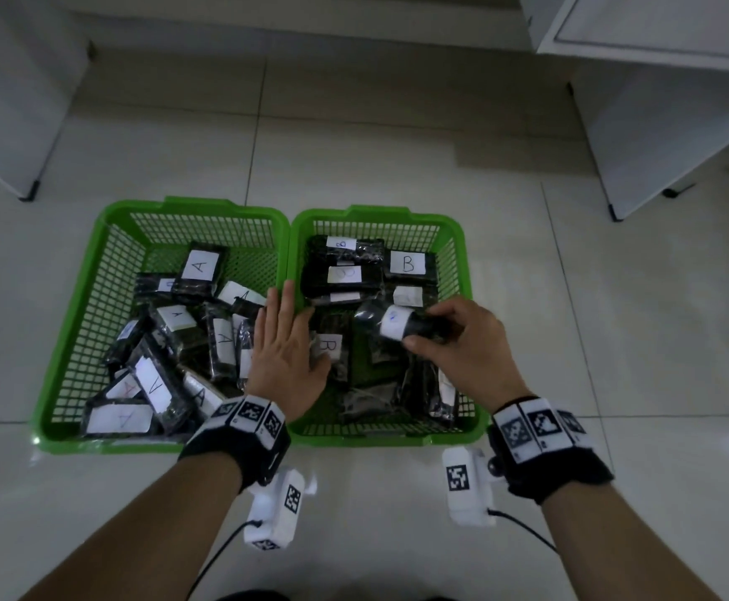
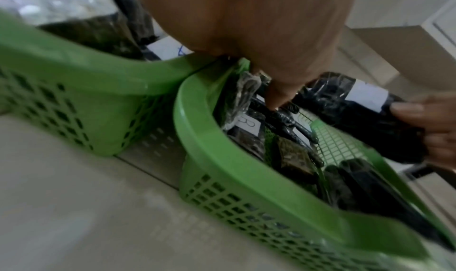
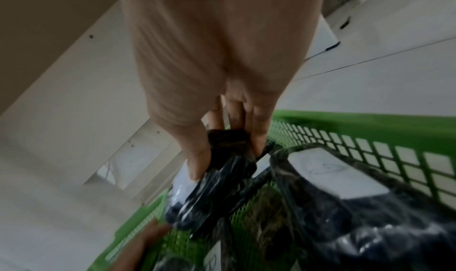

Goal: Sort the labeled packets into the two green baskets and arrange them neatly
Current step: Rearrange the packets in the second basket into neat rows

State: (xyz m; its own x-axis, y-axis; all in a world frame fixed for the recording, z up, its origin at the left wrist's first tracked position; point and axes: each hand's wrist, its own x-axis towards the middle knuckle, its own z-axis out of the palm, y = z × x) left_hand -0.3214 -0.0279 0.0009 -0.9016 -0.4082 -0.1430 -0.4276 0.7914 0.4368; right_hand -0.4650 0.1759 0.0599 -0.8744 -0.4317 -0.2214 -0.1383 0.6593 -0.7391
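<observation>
Left basket [image 1: 72, 323] is holding black packets labelled "A" [image 1: 200, 265]; right basket [image 1: 462, 271] is holding "B" packets [image 1: 408, 263]. Right hand [image 1: 462, 344] is gripping a white-labelled packet [image 1: 401, 324] above the right basket. Left hand [image 1: 282, 349] is lying flat, fingers straight, across both rims.

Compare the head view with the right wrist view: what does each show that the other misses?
Head view only: the left basket full of A-labelled packets, the flat left hand lying across the two baskets' shared edge, and a B-labelled packet at the back of the right basket.

Right wrist view only: the underside of the right hand's grip, thumb on one side, fingers on the other.

Both: the right hand holding a dark labelled packet over the right basket.
</observation>
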